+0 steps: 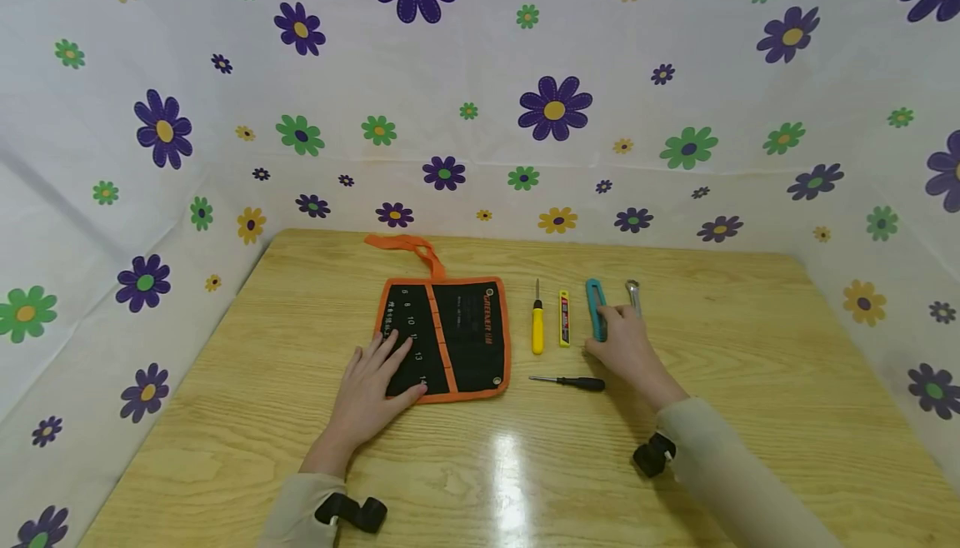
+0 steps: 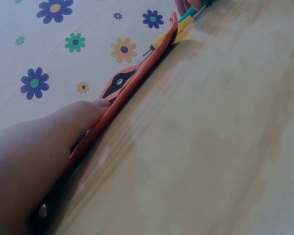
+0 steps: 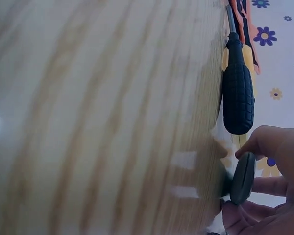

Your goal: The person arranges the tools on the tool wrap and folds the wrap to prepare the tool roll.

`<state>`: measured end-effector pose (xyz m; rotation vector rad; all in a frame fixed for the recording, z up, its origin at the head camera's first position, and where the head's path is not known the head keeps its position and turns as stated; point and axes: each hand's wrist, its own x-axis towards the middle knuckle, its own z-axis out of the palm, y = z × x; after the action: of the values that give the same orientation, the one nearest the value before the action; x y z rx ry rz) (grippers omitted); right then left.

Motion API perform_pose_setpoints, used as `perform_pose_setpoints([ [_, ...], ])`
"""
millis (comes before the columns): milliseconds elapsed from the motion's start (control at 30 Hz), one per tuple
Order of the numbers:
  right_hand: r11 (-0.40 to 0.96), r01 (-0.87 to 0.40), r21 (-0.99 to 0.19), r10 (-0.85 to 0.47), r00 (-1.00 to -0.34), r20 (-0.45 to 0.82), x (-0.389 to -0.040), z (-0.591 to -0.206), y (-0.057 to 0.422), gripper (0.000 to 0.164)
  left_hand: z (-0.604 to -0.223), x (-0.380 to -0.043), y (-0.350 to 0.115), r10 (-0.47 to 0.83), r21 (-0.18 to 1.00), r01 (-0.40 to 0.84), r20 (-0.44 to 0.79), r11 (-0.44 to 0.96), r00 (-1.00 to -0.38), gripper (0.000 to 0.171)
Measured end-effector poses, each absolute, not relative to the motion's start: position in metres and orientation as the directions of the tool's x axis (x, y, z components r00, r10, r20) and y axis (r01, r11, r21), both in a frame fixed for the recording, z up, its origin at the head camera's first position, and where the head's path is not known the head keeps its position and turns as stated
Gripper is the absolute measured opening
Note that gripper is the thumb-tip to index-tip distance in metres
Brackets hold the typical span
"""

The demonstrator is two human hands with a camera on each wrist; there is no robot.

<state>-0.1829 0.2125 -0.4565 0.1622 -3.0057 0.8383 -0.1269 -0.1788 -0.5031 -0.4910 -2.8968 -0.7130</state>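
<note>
Both hands at work over a pale wood-grain table (image 1: 225,381). Left hand (image 1: 371,386) lies spread, fingers apart, on the left part of a flat black fabric pouch with orange trim (image 1: 480,361); from the left wrist, the thumb rests at its near edge. An orange fabric strap (image 1: 405,243) trails off the pouch's far side.

Right hand (image 1: 628,350) pinches the near end of a long, round-ended teal tool (image 1: 596,308), perhaps a utility knife, thumb and fingers on opposite sides. Whether it is off the wood, I cannot tell. It sits right of the pouch, between a slim yellow pack with a red-and-black label (image 1: 565,320) and a silver metal wrench (image 1: 633,294), partly hidden behind the hand. Left of the pack, a yellow-handled screwdriver (image 1: 537,331); nearer, lying crosswise, a black-handled screwdriver (image 1: 588,383).

My reading: the step in hand is grasping the teal tool, with the pouch steadied. The next move seems to call for a firm pinch and a straight lift, clear of pack and wrench.
</note>
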Motion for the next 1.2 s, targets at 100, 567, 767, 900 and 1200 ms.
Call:
perform_pose_setpoints([
  [100,0.844,-0.101,-0.527,-0.081,-0.995,0.060,-0.181,-0.456,0.215,0.058,-0.503,-0.127,-0.179,0.282,0.437,0.336,0.186,0.834,-0.941,0.079],
  [567,0.823,-0.134,-0.553,-0.045,-0.984,0.171,-0.171,-0.448,0.219,0.043,-0.503,-0.127,-0.179,0.280,0.434,0.331,0.179,0.838,-0.943,0.077],
  [767,0.804,-0.275,-0.526,-0.124,-0.944,0.305,-0.166,-0.445,0.212,0.040,-0.502,-0.127,-0.179,0.282,0.431,0.333,0.180,0.839,-0.943,0.077],
  [900,0.770,-0.391,-0.504,-0.202,-0.899,0.389,-0.164,-0.446,0.207,0.038,-0.502,-0.127,-0.179,0.281,0.429,0.333,0.181,0.840,-0.942,0.078],
  [1200,0.679,-0.573,-0.459,-0.363,-0.805,0.468,-0.160,-0.454,0.197,0.041,-0.502,-0.126,-0.179,0.282,0.436,0.330,0.172,0.837,-0.944,0.077],
])
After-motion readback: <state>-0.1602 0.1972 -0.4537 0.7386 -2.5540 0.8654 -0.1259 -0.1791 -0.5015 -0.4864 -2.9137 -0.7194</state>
